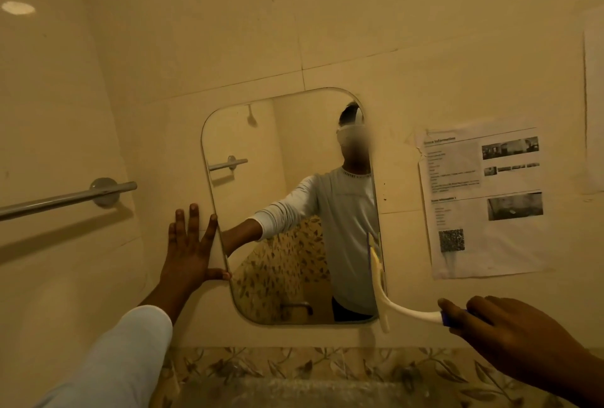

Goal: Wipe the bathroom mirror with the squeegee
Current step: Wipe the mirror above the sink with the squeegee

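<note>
A rounded rectangular mirror (pixel 281 179) hangs on the cream tiled wall at the centre of the view and reflects a person in a white long-sleeved top. My left hand (pixel 188 247) lies flat with spread fingers against the wall, its fingertips and thumb touching the mirror's left edge. My right hand (pixel 503 332) grips the blue handle of a white squeegee (pixel 380 290) at lower right. The squeegee's blade stands upright against the mirror's lower right edge.
A chrome towel rail (pixel 68 197) juts from the left wall. A printed paper sheet (pixel 483 202) is stuck to the wall right of the mirror. A band of leaf-patterned tiles (pixel 327 371) runs below the mirror.
</note>
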`<state>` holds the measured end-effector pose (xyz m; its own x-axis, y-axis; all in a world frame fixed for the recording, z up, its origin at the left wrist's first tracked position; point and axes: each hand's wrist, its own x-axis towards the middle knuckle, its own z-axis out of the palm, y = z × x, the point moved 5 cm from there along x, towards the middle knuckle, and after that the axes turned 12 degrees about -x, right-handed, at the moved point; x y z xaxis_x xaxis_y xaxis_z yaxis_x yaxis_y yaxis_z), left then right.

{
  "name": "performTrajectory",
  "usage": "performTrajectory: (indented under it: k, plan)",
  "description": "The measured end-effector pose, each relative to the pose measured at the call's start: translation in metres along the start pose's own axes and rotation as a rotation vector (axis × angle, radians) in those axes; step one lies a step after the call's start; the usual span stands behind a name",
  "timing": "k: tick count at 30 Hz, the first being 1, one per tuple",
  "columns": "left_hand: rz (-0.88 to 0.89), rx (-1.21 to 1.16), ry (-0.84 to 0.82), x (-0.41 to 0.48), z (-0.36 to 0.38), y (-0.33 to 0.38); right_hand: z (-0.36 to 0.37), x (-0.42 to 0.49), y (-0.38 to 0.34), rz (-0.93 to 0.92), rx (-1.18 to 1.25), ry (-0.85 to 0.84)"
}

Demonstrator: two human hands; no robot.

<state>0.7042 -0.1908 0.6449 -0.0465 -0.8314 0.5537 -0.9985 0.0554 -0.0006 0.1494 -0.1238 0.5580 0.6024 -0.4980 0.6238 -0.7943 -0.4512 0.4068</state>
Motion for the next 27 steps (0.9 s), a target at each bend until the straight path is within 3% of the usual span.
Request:
performTrajectory:
  k: [10,17,22,27]
  plan:
    - [-0.117,0.038,-0.078,0.002,-0.001,-0.002,-0.039,0.15,-0.07,-0.051,0.015,0.204]
    - [-0.131,0.036,-0.064,0.001,-0.004,0.0,-0.085,0.27,-0.116,-0.25,-0.09,0.257]
    - [-0.119,0.015,-0.061,0.002,-0.005,0.003,-0.122,0.335,-0.128,-0.204,-0.186,0.333]
    - [-0.202,0.091,-0.096,0.007,-0.004,-0.003,-0.14,0.363,-0.127,-0.188,-0.219,0.306]
